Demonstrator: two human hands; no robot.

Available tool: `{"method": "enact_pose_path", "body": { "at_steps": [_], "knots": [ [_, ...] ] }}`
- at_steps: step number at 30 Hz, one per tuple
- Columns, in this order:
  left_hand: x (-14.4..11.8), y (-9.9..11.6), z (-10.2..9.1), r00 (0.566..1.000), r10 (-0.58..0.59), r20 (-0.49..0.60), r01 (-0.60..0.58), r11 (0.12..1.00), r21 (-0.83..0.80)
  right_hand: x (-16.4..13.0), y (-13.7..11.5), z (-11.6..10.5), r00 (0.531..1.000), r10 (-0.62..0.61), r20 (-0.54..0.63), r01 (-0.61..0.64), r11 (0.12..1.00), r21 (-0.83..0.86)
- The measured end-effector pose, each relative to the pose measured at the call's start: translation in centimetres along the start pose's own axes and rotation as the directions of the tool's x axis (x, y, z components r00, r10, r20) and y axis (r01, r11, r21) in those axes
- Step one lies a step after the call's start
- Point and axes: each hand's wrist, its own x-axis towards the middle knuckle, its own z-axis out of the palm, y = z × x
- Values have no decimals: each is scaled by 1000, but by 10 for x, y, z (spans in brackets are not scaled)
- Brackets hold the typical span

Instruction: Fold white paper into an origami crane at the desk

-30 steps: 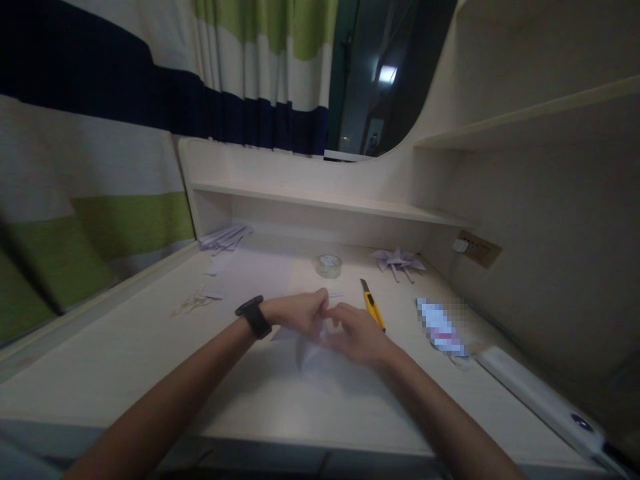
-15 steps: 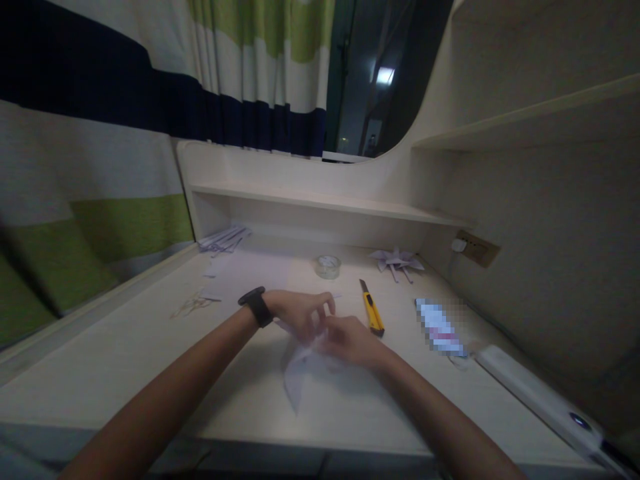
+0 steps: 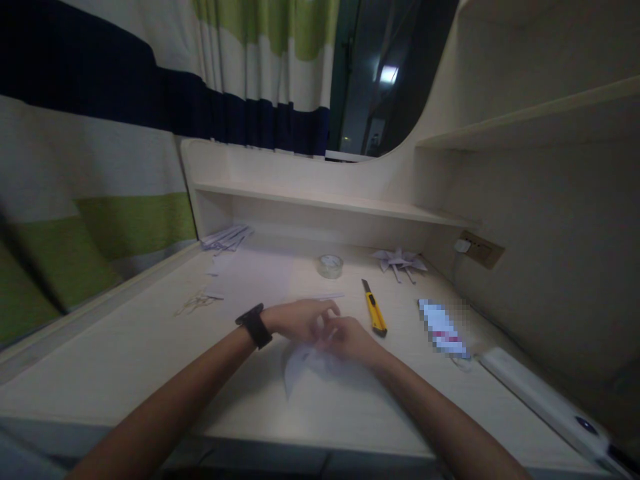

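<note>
Pale desk fills the lower frame, its near edge running along the bottom and its left edge slanting up toward a striped curtain at upper left. At center, both hands meet over a folded paper that lies on the desk just below them, one pointed flap reaching toward the near edge. Left hand, with a black watch on its wrist, has its fingers curled together, pinching the paper's upper part. Right hand touches the left, fingers closed on the same paper. Just right of the hands lies a yellow knife, near but apart. Farther back at center sits a tape roll, and to its right a paper pinwheel. Loose strips rest at the back left under a low shelf. A white bar lines the right edge. Bare desk lies open at lower left and in front of the paper.
</note>
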Motion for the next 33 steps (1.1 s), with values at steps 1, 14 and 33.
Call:
{"method": "enact_pose_path", "body": {
  "at_steps": [1, 14, 33],
  "knots": [
    [-1, 1, 0, 1000, 2, 0, -2, 1000, 0, 0, 0, -1, 1000, 20, 3, -20, 1000, 9],
    [-2, -10, 5, 988, 61, -145, -63, 998, -4, -4, -5, -3, 999, -48, 4, 48, 998, -39],
    [-7, -21, -12, 980, -78, -183, 76, 997, -17, 2, 1, -6, 985, 138, 103, -159, 960, 232]
  ]
}}
